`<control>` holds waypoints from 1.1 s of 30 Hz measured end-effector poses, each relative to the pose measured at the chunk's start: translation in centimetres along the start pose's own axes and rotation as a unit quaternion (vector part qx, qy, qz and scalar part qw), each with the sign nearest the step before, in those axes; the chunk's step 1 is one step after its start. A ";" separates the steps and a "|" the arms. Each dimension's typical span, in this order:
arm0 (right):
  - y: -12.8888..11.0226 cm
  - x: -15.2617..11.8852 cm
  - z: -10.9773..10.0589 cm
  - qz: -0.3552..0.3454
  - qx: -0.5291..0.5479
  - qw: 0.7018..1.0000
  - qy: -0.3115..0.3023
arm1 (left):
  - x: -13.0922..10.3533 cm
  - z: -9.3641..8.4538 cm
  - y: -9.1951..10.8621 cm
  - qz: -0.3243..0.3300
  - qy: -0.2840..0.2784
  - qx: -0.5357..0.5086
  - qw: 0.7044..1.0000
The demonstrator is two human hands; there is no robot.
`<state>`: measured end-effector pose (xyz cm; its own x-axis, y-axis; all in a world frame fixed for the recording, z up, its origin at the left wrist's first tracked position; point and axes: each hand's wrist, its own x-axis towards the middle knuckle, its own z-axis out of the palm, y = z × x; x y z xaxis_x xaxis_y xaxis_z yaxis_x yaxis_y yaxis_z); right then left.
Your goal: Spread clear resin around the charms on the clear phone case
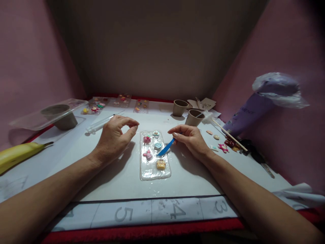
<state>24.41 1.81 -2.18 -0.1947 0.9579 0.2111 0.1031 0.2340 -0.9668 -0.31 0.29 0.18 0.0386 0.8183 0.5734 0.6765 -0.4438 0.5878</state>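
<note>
A clear phone case point(149, 173) coated in glossy gel lies flat on the white board point(114, 186). Small charms sit in the gel, among them a pink bunny charm point(147, 155), a yellow toast-shaped charm point(160, 164) and a teal charm point(157, 145). My right hand point(189, 137), at the case's right side, is closed around a blue plastic knife point(166, 148). The blade slants down to the left, its tip at the gel between the charms. My left hand point(118, 135) hovers left of the case, thumb and forefinger pinched together; anything between them is too small to make out.
A syringe point(100, 124) lies behind my left hand. Two brown cups point(195, 118) stand at the back right, near loose charms point(223, 147) and a wooden stick point(230, 135). At left are a banana point(22, 154) and a plastic lid point(27, 120) over another cup point(66, 122). Decorated cases point(141, 105) lie behind.
</note>
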 end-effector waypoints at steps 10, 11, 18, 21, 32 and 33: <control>-0.2 0.0 -0.1 0.058 0.067 0.996 -0.008 | 0.0 0.0 -0.1 0.004 0.000 0.002 1.000; -0.2 0.0 -0.1 0.060 0.074 0.995 -0.006 | 0.0 0.0 -0.1 0.003 0.000 0.003 1.000; 0.1 0.3 -0.2 0.044 0.103 0.993 0.043 | 0.1 0.0 -0.1 0.005 0.000 0.003 1.000; 0.2 0.4 -0.2 0.011 0.092 0.992 0.080 | 0.1 0.0 -0.2 0.008 0.002 0.002 1.000; -0.2 -0.3 0.1 -0.153 -0.070 0.975 0.148 | 0.1 -0.1 -0.1 0.002 -0.002 0.001 1.000; -0.2 -0.3 0.1 -0.163 -0.073 0.972 0.150 | 0.0 -0.1 -0.1 0.003 -0.001 0.003 1.000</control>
<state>24.35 1.46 -2.10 0.0501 0.8292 0.5567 0.2258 0.5335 -0.8151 -0.45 0.38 0.16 0.0443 0.8171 0.5748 0.6800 -0.4462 0.5818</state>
